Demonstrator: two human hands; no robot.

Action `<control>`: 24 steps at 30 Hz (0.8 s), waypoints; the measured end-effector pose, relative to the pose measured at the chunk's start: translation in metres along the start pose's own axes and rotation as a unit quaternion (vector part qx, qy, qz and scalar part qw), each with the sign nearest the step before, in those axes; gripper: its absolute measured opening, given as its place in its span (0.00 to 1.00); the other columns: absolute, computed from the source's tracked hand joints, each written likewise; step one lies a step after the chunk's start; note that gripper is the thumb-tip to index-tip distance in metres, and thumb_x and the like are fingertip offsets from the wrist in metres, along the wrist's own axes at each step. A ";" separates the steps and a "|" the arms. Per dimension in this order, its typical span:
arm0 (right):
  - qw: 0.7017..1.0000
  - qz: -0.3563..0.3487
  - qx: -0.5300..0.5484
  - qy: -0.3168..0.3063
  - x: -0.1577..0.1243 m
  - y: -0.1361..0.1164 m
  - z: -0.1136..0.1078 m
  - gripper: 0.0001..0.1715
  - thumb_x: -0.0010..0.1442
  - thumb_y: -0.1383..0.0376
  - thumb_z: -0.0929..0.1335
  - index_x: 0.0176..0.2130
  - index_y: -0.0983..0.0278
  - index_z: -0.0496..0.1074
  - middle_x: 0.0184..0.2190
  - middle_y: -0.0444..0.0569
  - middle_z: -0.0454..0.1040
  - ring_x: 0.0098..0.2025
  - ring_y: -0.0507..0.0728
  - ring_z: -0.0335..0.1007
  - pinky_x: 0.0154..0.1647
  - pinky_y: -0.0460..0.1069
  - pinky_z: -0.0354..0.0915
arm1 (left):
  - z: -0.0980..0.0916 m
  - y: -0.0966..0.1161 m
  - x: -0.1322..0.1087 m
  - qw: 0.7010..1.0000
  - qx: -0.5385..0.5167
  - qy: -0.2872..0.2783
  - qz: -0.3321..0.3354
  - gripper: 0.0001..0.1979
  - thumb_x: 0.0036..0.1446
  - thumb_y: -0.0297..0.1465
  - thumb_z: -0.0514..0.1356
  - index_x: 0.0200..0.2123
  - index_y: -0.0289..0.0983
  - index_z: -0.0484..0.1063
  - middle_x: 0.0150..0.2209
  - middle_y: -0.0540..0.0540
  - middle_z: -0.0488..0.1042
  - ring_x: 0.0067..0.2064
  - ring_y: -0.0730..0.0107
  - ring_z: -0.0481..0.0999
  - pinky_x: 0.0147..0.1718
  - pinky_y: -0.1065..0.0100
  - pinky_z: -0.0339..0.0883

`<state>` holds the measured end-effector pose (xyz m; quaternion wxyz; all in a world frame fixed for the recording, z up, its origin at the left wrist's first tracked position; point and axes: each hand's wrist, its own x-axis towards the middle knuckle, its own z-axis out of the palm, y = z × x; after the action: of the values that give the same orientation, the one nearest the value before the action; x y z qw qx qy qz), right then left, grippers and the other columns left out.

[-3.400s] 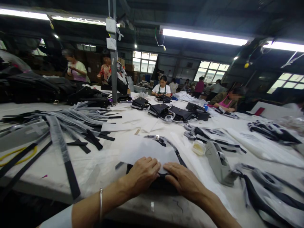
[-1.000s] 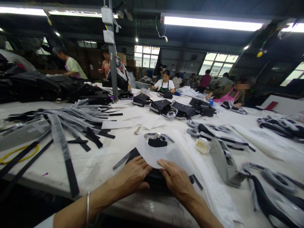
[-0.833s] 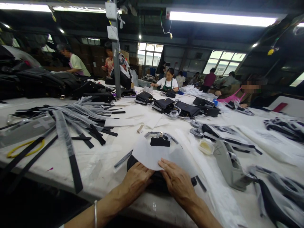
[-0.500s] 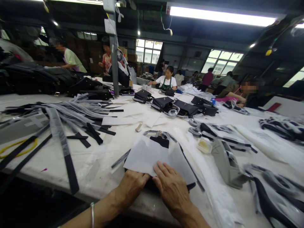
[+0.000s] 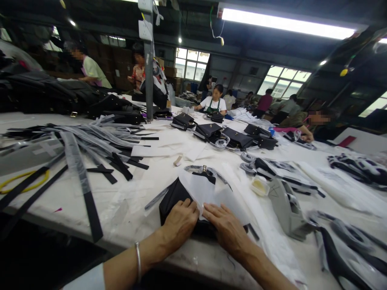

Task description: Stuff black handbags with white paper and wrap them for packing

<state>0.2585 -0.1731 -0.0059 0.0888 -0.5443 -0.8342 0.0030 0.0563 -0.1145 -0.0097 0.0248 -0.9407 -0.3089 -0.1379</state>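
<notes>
A small black bag (image 5: 173, 197) lies near the front edge of a white table (image 5: 127, 189), partly covered by a white sheet of paper (image 5: 208, 192). My left hand (image 5: 180, 223) rests on the bag's near side, fingers curled at the paper's left edge. My right hand (image 5: 228, 227) lies flat on the paper and bag, fingers stretched toward the left hand. A silver bangle (image 5: 138, 259) is on my left wrist.
Black straps in clear sleeves (image 5: 81, 149) pile at the left, with a yellow loop (image 5: 21, 181). A grey tape dispenser (image 5: 287, 209) and a small tub (image 5: 260, 185) stand at the right. Finished black bags (image 5: 232, 139) sit farther back. Several people work at the far side.
The paper has been folded back off the bag's left part, which now shows bare. Both hands stayed on the bag near the table's front edge.
</notes>
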 end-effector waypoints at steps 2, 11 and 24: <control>0.995 -0.007 -0.058 0.076 -0.007 -0.002 0.026 0.38 0.59 0.79 0.61 0.64 0.54 0.64 0.63 0.50 0.67 0.64 0.62 0.63 0.65 0.64 0.57 | 0.021 0.004 -0.006 0.999 0.007 0.038 0.007 0.09 0.62 0.21 0.56 0.43 0.34 0.74 0.40 0.40 0.77 0.44 0.56 0.77 0.44 0.59 0.71; 0.984 0.007 -0.147 0.101 -0.013 -0.013 0.045 0.44 0.58 0.82 0.57 0.69 0.57 0.53 0.68 0.48 0.55 0.67 0.66 0.57 0.63 0.68 0.60 | 0.036 -0.006 -0.062 0.983 0.073 0.164 -0.025 0.17 0.63 0.21 0.51 0.53 0.32 0.69 0.45 0.38 0.78 0.50 0.55 0.77 0.56 0.52 0.63; 0.993 0.017 -0.101 0.050 -0.011 -0.015 0.031 0.47 0.54 0.84 0.56 0.67 0.54 0.58 0.68 0.45 0.57 0.66 0.64 0.59 0.64 0.66 0.60 | -0.033 -0.021 -0.039 0.964 0.074 0.248 0.053 0.14 0.68 0.24 0.51 0.52 0.38 0.71 0.55 0.42 0.73 0.61 0.57 0.67 0.60 0.53 0.58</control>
<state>0.2443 -0.1862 -0.0369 0.0745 -0.5643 -0.8152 -0.1068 0.0057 -0.1248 0.0101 0.1776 -0.8875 -0.2523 -0.3423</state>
